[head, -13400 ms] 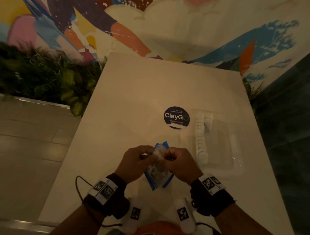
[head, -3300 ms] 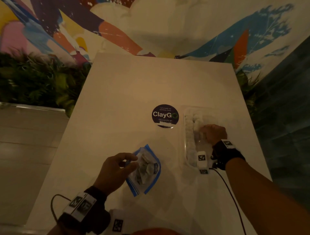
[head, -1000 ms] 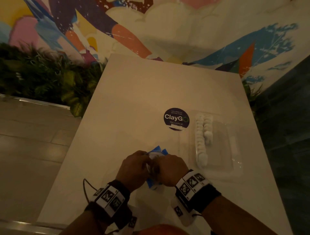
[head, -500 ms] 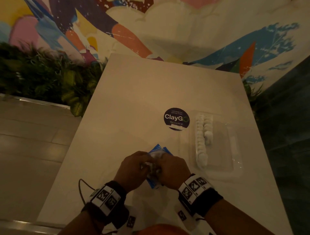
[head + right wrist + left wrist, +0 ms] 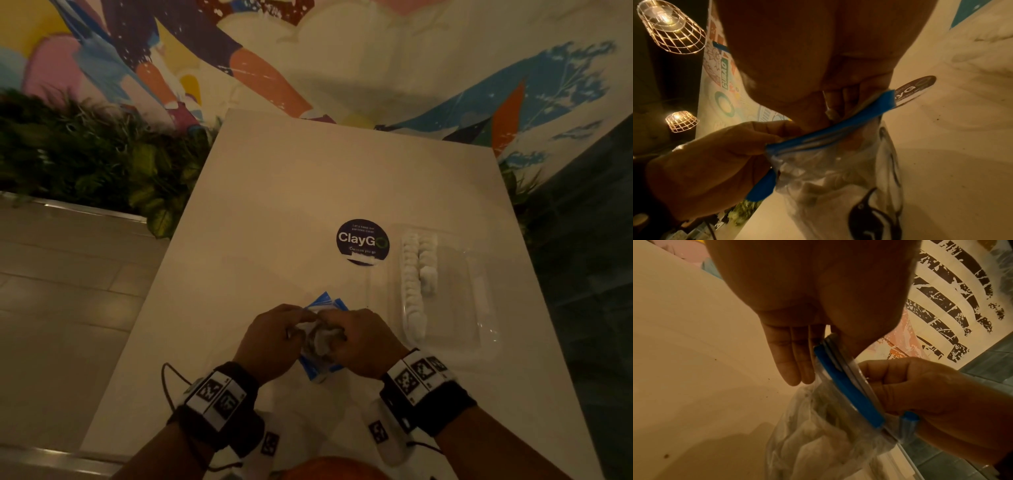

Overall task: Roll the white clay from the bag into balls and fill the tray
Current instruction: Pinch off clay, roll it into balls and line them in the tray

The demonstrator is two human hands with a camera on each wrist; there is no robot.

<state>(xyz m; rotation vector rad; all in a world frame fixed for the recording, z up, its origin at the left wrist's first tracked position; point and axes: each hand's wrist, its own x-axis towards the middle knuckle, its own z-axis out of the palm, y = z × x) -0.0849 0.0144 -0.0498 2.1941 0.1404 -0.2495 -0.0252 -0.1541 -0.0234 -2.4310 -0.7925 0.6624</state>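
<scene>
The light is dim and warm amber throughout. In the right wrist view two glowing wire-caged pendant lamps flare against a dark ceiling. Soft shadows lie on the pale smooth desk. Wide-angle bending curves the edges; the close-up skin is blurred.

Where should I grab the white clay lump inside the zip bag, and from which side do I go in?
Go in from above, through the bag's mouth between its blue zip strips. The zip bag is held up by the left hand and right hand, mouth upward. Probably pinch the upper edge of the white clay with fingertips and tear a piece off; the film blocks every other side.
</scene>
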